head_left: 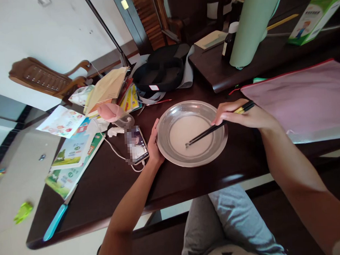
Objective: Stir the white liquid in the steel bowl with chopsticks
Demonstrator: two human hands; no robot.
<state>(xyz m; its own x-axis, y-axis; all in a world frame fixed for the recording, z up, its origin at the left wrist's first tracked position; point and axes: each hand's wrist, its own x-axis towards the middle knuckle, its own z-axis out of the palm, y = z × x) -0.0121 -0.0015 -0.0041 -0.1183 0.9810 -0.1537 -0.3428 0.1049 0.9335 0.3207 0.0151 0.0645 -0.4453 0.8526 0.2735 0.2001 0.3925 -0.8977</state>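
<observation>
A round metal basin (174, 157) rests on the dark table in front of me, with a layer of white liquid (184, 130) in its bottom. My left hand (156, 147) is closed on the basin's left rim, the thumb up along its edge and the other fingers mostly hidden. Over the right rim, my right hand (237, 115) grips a pair of black chopsticks (205, 132) with gold-coloured upper ends. Their tips are close together and dip into the liquid near the middle of the basin.
Left of the basin lie a phone (139, 145) on a charging cable, a pink-topped clear container (117, 114), booklets (72, 152) and a blue-handled knife (55, 222). A black bag (159, 73) sits behind. To the right are a pink zip pouch (301, 103) and a green cylinder (254, 26).
</observation>
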